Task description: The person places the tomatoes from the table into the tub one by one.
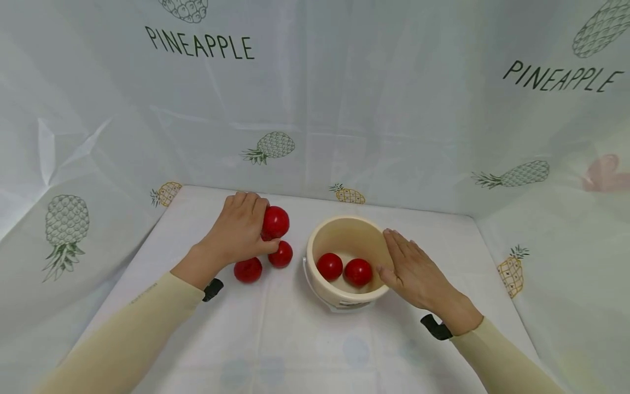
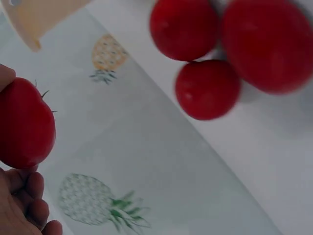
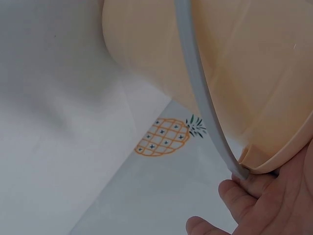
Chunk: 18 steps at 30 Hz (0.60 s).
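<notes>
My left hand (image 1: pixel 241 227) grips a red tomato (image 1: pixel 275 221) over the left part of the table. Green sepals show on this held tomato (image 2: pixel 24 125) in the left wrist view. Just below that hand lie more tomatoes, among them one by the thumb (image 1: pixel 280 254) and one nearer the wrist (image 1: pixel 248 270). A cream bucket (image 1: pixel 319 284) stands upright with two tomatoes (image 1: pixel 358 272) inside. At its right side, my right hand (image 1: pixel 418 273) holds the rim, thumb over the inside and fingers outside. The right wrist view shows those fingers (image 3: pixel 239 196) by the handle joint; the thumb is hidden there.
The bucket's grey-white handle (image 3: pixel 195 73) hangs down its outside. White cloth covers the table (image 1: pixel 305 350). A pineapple-print sheet (image 1: pixel 374 109) rises behind the table and along both sides.
</notes>
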Available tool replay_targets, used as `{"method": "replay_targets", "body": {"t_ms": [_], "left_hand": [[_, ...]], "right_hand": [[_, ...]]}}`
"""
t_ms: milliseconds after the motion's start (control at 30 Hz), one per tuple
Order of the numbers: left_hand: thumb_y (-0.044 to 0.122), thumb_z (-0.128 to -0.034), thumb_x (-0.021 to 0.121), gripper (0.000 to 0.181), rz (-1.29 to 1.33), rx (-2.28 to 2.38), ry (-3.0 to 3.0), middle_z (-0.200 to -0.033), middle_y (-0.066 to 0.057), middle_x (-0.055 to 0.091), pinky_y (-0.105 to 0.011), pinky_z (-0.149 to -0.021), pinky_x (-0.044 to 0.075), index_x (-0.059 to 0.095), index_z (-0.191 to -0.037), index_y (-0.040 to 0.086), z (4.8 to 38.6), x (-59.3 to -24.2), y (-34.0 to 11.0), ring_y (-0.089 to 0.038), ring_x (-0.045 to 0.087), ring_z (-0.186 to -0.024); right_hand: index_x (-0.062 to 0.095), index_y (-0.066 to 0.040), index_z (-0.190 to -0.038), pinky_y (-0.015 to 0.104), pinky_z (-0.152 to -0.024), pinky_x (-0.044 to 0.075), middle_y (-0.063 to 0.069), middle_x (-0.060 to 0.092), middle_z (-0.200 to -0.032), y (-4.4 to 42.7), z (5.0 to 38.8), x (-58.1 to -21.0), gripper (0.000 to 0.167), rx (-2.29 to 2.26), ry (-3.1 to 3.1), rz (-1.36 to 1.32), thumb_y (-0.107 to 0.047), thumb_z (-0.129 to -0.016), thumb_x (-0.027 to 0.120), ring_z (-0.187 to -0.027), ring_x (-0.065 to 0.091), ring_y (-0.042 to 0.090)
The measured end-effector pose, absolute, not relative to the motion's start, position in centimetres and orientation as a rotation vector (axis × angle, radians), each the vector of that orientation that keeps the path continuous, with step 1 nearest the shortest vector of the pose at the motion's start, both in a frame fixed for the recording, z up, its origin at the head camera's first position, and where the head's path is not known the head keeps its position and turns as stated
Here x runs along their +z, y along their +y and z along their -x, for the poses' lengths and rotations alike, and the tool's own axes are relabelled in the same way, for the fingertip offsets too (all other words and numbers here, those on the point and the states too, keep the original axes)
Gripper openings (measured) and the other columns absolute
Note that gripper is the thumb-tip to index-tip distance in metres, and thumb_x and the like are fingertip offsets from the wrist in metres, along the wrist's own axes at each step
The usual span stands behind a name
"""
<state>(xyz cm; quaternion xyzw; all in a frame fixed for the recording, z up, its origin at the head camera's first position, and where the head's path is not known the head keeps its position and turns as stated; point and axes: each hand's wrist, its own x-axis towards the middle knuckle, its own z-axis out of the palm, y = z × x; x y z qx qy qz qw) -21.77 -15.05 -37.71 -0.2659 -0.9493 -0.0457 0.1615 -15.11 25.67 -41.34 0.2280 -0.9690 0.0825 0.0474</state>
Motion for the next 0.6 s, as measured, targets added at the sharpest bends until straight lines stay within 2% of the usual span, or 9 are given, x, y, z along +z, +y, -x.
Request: {"method": "replay_targets", "body": {"t_ms": [233, 600], "left_hand": [[0.056, -0.0815, 0.069, 0.069, 0.856, -0.144, -2.68, -0.115, -0.014, 0.058, -0.047, -0.094, 0.041, 0.057, -0.121, 0.001, 21.8, -36.1, -11.2, -0.03, 0.048, -0.109], [0.055, -0.0807, 0.065, 0.06, 1.023, -0.201, -2.68, -0.108, -0.005, 0.055, -0.038, -0.09, 0.041, 0.059, -0.116, 0.007, 21.3, -35.7, -4.8, -0.022, 0.046, -0.106]], "right_hand": [[0.027, 0.009, -0.162, 0.065, -0.123, 0.03, 0.026, 0.034, -0.167, 25.7, 15.2, -41.3, 0.076, 0.244, -2.959, -0.698, -0.041, -0.108, 0.046, -0.156, 0.033, 0.044], [0.028, 0.007, -0.162, 0.064, -0.122, 0.031, 0.026, 0.034, -0.168, 25.5, 15.0, -41.3, 0.075, 0.258, -2.961, -0.676, -0.043, -0.108, 0.044, -0.156, 0.034, 0.043]]}}
